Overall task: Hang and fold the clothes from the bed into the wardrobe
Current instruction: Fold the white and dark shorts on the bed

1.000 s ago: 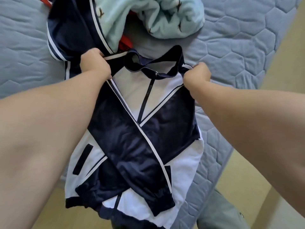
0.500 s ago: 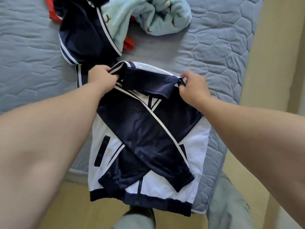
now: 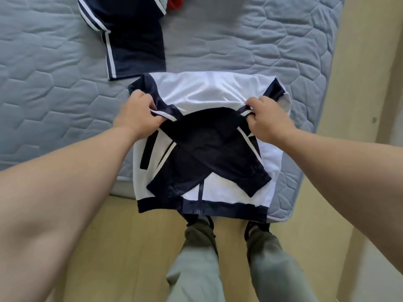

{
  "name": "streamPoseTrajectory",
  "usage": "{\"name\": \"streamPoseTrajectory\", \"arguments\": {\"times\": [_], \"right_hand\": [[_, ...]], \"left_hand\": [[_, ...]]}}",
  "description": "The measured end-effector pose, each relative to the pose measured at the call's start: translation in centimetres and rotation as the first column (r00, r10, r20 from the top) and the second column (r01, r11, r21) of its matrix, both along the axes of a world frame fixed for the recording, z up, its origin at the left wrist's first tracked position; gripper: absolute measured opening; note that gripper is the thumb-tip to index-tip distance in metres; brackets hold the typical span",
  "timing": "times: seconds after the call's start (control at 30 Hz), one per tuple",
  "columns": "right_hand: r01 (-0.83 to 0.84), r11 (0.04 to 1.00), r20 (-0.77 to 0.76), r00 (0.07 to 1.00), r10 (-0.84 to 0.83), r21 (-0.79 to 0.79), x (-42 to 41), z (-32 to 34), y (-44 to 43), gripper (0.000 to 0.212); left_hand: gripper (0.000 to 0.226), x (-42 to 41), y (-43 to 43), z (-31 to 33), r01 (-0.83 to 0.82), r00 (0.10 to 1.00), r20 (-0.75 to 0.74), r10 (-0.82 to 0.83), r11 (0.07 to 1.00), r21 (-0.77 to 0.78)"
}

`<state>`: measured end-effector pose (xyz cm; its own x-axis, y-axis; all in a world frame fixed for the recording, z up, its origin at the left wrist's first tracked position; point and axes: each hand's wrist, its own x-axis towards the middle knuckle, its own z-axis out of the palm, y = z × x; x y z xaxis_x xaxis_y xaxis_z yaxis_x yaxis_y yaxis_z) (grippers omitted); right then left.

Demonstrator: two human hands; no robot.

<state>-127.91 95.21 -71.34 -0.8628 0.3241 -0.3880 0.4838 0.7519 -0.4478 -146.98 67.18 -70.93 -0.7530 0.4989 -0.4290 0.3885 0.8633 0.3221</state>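
Fingers (image 3: 142, 99) of the left hand (image 3: 137, 115) are curled tight, pinching the left corner of a folded-over edge of a white and navy track jacket (image 3: 209, 92). The right hand (image 3: 269, 122) mirrors it, its fingers (image 3: 254, 103) and thumb nipping the right corner. The jacket lies at the near edge of the bed (image 3: 43, 83), on a grey-blue quilted mattress. Its navy hem band hangs just past the edge, over the wooden floor (image 3: 122, 236). Its two navy sleeves are crossed over the front, and the upper part is doubled towards the person, white back uppermost. The cloth looks thin, smooth and slightly glossy, so it is likely light, limp and slippery, and the crossed sleeves could slide out of place if it is tugged. The two fold corners seem the best place to hold it. To carry it, flat hands under the whole bundle would probably be safer. Farther up the bed lies a navy garment with white stripes (image 3: 135, 40), beside a scrap of red cloth (image 3: 175, 1).
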Motion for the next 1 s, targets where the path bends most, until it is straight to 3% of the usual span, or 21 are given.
{"name": "streamPoseTrajectory", "arguments": {"times": [0.1,0.23,0.33,0.47,0.63,0.8,0.9,0.93,1.0], "right_hand": [[-0.037,0.999,-0.029,0.999,0.036,-0.033,1.2,1.1,-0.3,0.026],[-0.235,0.971,0.0,0.972,0.235,0.033,3.9,2.3,-1.4,0.027],[-0.438,0.888,0.1,0.898,0.428,0.138,6.3,2.6,-2.5,0.044],[-0.603,0.785,0.148,0.797,0.586,0.142,9.0,2.2,-4.4,0.054],[-0.673,0.721,0.286,0.732,0.619,0.162,12.3,0.4,-7.5,0.045],[-0.711,0.676,0.335,0.695,0.636,0.193,13.7,-1.3,-11.0,0.039],[-0.767,0.611,0.37,0.635,0.678,0.198,13.8,-1.2,-11.8,0.035],[-0.759,0.618,0.367,0.644,0.671,0.203,13.9,-1.0,-11.9,0.032],[-0.662,0.729,0.33,0.737,0.59,0.174,13.9,-0.5,-12.0,0.03]], "left_hand": [[0.052,1.9,-0.8,0.8,-0.045,0.999,0.027,0.044,0.998,0.044],[0.061,5.2,-2.7,1.9,-0.029,0.996,0.08,0.029,1.0,-0.007],[0.064,7.9,-4.2,2.4,-0.023,0.995,0.092,0.033,0.994,-0.104],[0.073,10.5,-7.0,2.0,0.062,0.994,0.1,-0.044,0.98,-0.19],[0.063,13.0,-8.7,0.6,0.193,0.981,0.01,-0.196,0.954,-0.232],[0.038,14.7,-8.9,-1.0,0.252,0.955,-0.007,-0.295,0.826,-0.504],[0.029,15.0,-8.5,-1.2,0.253,0.95,-0.01,-0.311,0.793,-0.554],[0.026,15.1,-8.4,-1.1,0.269,0.944,-0.009,-0.331,0.784,-0.56],[0.025,15.0,-8.4,-1.0,0.311,0.925,-0.001,-0.38,0.757,-0.575]]}}
